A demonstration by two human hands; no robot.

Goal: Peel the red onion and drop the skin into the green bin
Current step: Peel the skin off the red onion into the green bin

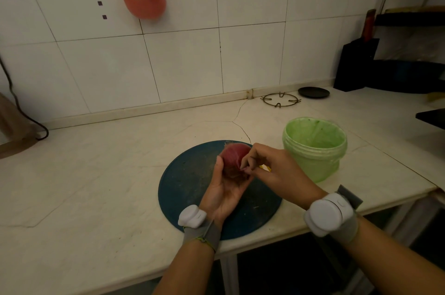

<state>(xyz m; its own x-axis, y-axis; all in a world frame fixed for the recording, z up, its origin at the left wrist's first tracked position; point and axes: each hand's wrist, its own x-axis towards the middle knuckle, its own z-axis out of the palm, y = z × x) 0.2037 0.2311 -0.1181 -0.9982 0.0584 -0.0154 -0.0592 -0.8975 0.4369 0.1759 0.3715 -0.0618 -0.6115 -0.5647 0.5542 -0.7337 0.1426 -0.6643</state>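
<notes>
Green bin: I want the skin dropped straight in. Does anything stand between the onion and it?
Nothing visible does. The left hand holds the red onion over the round board, right hand pinching its skin; the open green bin stands just to the right.

Left wrist: grey fabric strap [209,235], white rounded device [192,216], thin yellow-green thread [204,240] at edge. Right wrist: same grey strap [348,231], white device [328,214]. Forearms bare.

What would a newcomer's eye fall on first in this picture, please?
The red onion, held over the round blue board in the left hand while the right hand pinches its skin. Next, the green bin right of the board, and the orange basket on the wall.
</notes>
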